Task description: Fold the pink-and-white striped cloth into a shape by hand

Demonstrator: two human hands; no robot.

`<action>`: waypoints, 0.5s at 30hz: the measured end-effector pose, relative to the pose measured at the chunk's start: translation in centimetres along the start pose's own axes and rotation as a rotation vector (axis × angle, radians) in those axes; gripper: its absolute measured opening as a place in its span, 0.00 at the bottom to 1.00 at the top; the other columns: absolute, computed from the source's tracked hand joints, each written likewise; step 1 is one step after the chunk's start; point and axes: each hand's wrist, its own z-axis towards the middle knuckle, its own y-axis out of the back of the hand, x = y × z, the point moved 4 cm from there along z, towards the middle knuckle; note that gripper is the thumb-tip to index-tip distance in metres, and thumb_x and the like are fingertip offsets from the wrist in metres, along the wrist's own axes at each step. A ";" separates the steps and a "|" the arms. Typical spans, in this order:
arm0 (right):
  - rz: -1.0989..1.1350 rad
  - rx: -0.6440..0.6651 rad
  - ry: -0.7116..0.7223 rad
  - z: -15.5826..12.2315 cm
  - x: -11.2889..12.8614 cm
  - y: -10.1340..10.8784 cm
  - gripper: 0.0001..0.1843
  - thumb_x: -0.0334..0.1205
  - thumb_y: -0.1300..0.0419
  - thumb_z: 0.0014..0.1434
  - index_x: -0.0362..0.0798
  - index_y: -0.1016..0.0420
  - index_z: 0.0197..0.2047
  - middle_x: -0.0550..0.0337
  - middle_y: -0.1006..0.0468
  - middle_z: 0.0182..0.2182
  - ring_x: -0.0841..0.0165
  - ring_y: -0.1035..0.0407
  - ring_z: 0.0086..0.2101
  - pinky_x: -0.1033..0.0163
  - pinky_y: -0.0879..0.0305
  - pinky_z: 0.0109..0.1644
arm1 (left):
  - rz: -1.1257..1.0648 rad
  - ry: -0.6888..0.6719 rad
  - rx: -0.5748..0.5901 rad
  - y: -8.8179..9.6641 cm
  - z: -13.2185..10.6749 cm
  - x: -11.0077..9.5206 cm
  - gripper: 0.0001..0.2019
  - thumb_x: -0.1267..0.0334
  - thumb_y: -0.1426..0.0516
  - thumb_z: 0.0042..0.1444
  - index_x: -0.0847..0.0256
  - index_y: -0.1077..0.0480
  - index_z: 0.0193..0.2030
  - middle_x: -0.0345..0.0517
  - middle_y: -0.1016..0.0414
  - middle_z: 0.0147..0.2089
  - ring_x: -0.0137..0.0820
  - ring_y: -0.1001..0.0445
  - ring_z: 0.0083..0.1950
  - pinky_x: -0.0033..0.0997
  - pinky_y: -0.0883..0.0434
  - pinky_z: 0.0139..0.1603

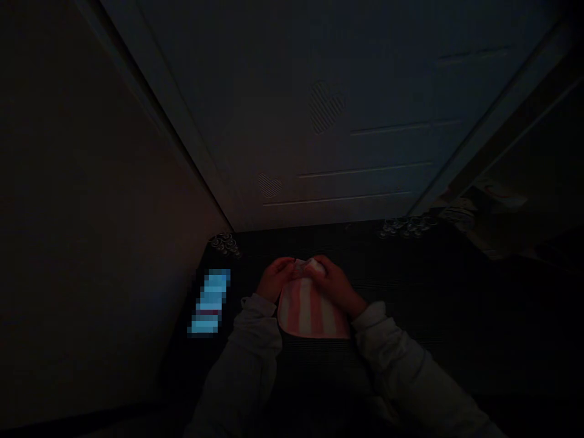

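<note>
The scene is very dark. A pink and white striped cloth [311, 313] lies on a dark surface in front of me. My left hand [272, 278] pinches the cloth's far edge on the left. My right hand [336, 283] grips the same far edge on the right, its fingers curled over a bunched bit of fabric. Both hands meet near the top of the cloth. Pale long sleeves cover both forearms.
A glowing blue, blurred-out screen [210, 302] lies to the left of my left arm. A white panelled door [342, 121] with heart shapes stands behind. Small shiny objects [407, 226] sit at the door's foot, a few more [224, 243] at the left. A wall [91, 243] runs along the left.
</note>
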 end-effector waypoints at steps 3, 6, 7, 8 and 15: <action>0.029 -0.002 0.003 0.1 -0.2 -0.1 0.14 0.46 0.46 0.50 0.49 0.33 0.39 0.61 0.29 0.33 0.68 0.34 0.34 0.63 0.39 0.38 | -0.013 -0.024 0.018 0.1 0.1 0.1 0.15 0.62 0.38 0.41 0.63 0.32 0.37 0.45 0.27 0.36 0.29 0.29 0.36 0.32 0.33 0.40; 0.037 0.002 0.016 0.3 -0.7 -0.1 0.15 0.45 0.45 0.49 0.49 0.33 0.40 0.60 0.29 0.35 0.67 0.35 0.36 0.62 0.39 0.41 | 0.000 -0.049 0.034 0.2 0.1 0.1 0.15 0.63 0.38 0.41 0.63 0.32 0.37 0.46 0.28 0.39 0.31 0.30 0.40 0.34 0.33 0.42; 0.037 0.004 0.020 0.4 -0.9 -0.1 0.15 0.45 0.45 0.48 0.49 0.33 0.40 0.59 0.29 0.36 0.67 0.35 0.36 0.62 0.40 0.41 | 0.011 -0.054 0.036 0.3 0.1 0.1 0.15 0.63 0.38 0.41 0.62 0.32 0.37 0.46 0.28 0.39 0.31 0.30 0.40 0.34 0.33 0.42; 0.034 0.006 0.024 0.4 -1.0 -0.2 0.15 0.44 0.44 0.48 0.49 0.33 0.40 0.59 0.29 0.37 0.67 0.35 0.37 0.62 0.40 0.42 | 0.023 -0.058 0.037 0.3 0.1 0.1 0.15 0.63 0.38 0.41 0.62 0.32 0.37 0.46 0.28 0.39 0.32 0.30 0.40 0.34 0.33 0.42; 0.021 0.019 0.003 0.3 -0.8 -0.2 0.15 0.46 0.45 0.49 0.49 0.32 0.40 0.60 0.29 0.35 0.67 0.35 0.36 0.62 0.40 0.42 | 0.066 -0.061 0.034 0.3 0.2 0.0 0.14 0.62 0.39 0.41 0.62 0.31 0.36 0.44 0.28 0.37 0.29 0.29 0.37 0.33 0.33 0.41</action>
